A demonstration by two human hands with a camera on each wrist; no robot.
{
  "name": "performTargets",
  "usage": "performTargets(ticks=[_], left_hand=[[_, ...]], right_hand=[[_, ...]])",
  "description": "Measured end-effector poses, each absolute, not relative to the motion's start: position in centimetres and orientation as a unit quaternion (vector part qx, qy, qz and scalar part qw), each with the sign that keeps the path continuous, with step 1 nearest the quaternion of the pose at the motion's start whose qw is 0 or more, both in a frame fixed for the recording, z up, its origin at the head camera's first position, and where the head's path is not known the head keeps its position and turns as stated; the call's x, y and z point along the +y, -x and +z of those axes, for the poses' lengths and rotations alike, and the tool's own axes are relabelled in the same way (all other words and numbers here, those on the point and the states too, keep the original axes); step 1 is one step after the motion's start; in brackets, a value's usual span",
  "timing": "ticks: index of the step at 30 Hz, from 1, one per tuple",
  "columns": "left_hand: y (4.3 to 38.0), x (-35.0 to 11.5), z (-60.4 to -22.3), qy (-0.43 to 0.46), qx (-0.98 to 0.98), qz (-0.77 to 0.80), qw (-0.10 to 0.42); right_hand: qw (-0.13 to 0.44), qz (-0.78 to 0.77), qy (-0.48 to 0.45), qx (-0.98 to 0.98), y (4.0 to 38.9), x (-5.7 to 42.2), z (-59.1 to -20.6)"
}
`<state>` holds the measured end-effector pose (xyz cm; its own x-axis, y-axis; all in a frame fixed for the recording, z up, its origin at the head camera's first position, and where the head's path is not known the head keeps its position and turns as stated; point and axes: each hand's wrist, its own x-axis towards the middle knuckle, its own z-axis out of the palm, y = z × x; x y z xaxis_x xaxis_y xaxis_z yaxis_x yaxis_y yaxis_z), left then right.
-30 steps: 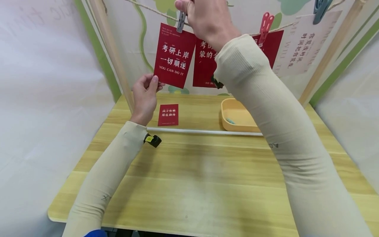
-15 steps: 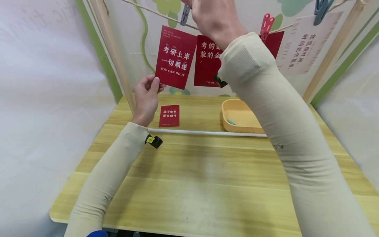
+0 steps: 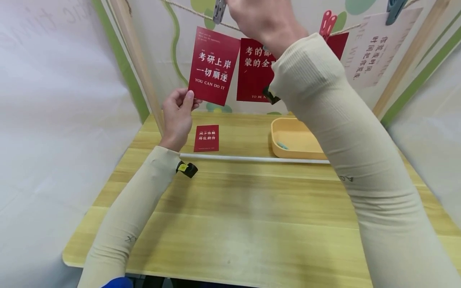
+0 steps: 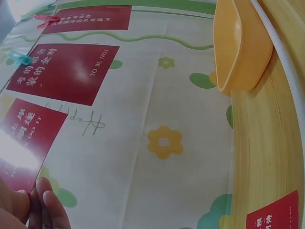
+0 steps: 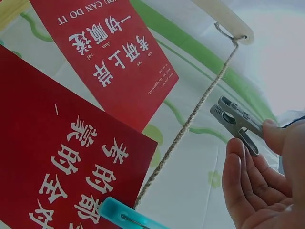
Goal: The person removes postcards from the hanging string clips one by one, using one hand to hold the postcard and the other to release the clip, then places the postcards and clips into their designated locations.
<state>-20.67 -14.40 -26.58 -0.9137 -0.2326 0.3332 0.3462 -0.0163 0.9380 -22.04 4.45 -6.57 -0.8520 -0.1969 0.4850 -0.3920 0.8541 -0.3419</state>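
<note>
My left hand (image 3: 177,120) pinches the lower left corner of a red card (image 3: 213,68) printed with white lettering. The card hangs slightly tilted just below the twine (image 3: 191,11). At the top of the head view my right hand (image 3: 268,20) is partly cut off. It pinches a grey clothespin (image 5: 238,125) between thumb and fingers, its tip pointing toward the twine. In the right wrist view a gap shows between the clothespin and both twine and card. Beside the held card, a second red card (image 3: 252,72) hangs from a teal clothespin (image 5: 127,215).
Farther right on the twine are a red clothespin (image 3: 327,25) with a red card and a blue-grey clothespin (image 3: 395,10) with a pale card. A small red card (image 3: 206,138) and a yellow tray (image 3: 299,154) lie on the table behind a white rod (image 3: 252,159). Wooden posts (image 3: 135,52) flank the line.
The grey clothespin in my right hand has come away from the held card's top edge and moved up off it. My left hand keeps its pinch on the card, almost unmoved.
</note>
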Motion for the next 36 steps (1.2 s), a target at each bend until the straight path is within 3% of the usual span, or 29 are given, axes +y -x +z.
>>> performTargets(ticks=[36], left_hand=[[20.8,-13.9,-27.6,0.051,-0.672,-0.716,0.180]], right_hand=[[0.246,0.252,-0.188,-0.917,21.0,6.1,-8.6]])
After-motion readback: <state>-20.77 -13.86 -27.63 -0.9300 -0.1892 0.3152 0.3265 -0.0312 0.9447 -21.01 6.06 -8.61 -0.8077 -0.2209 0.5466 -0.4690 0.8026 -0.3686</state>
